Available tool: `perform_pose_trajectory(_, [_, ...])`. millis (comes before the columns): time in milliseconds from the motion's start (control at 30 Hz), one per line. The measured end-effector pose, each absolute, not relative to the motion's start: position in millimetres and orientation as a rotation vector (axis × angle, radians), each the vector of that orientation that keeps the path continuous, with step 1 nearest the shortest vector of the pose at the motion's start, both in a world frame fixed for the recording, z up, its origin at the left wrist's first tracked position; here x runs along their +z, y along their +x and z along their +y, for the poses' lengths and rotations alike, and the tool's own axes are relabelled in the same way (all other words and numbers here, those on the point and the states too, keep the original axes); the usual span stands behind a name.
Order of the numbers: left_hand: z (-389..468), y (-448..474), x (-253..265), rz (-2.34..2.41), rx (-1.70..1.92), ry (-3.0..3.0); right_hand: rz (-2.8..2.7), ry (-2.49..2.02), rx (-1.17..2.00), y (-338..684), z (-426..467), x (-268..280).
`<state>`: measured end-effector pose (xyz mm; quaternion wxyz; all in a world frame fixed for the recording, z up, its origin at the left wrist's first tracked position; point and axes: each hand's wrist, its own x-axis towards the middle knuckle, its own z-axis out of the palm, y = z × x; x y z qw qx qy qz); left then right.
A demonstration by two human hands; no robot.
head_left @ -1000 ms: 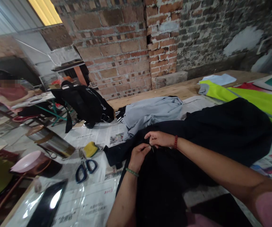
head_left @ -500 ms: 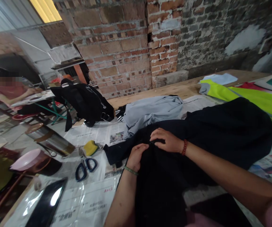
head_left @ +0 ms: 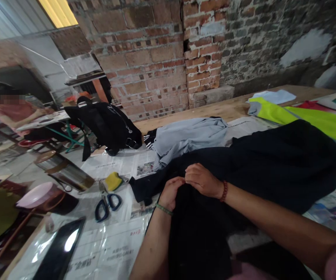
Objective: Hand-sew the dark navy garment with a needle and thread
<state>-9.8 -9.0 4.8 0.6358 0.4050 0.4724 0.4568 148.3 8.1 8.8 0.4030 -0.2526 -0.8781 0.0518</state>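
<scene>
A dark navy and black garment (head_left: 200, 225) lies spread before me and over the near edge of the table. My left hand (head_left: 170, 192), with a green bead bracelet at the wrist, pinches a bit of its black cloth between thumb and forefinger. Against those fingertips rest the curled, closed fingers of my right hand (head_left: 203, 181), which wears a red bead bracelet. Whatever small thing the right fingers hold is hidden. Left of the garment lie blue-handled scissors (head_left: 107, 206) and a yellow sponge-like piece (head_left: 113, 181).
Newspaper under clear plastic (head_left: 109, 245) covers the table. A black phone-like slab (head_left: 58, 249), a steel flask (head_left: 65, 171) and a pink-topped container (head_left: 39, 196) stand left. Behind are a black backpack (head_left: 106, 126), grey clothing (head_left: 189, 136) and a yellow-green vest (head_left: 305, 122). A person (head_left: 10, 111) sits far left.
My right hand's fingers have curled in more and now meet the left fingertips, covering the small gap between them. The view has shifted slightly; the garment lies as before.
</scene>
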Motion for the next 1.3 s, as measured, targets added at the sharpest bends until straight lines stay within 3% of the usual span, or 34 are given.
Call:
perform_pose_trajectory(233, [-7.7, -8.5, 0.9, 1.156, 1.074, 0.876, -2.093, -0.589, 0.219, 145.3, -8.4, 28.5])
perform_pose_trajectory(467, [-8.0, -7.8, 1.0, 1.16, 0.999, 0.839, -1.453, -0.714, 1.307, 140.8, 11.5, 61.8])
perform_pose_trajectory(633, [-8.2, -8.3, 1.1, 1.171, 1.001, 0.822, -1.089, -0.711, 1.675, 155.8, 49.8, 80.8])
perform_pose_trajectory(1300, [-7.1, -11.1, -0.6, 1.182, 1.038, 0.783, -0.679, -0.755, 1.116, 214.6, 106.7, 93.3])
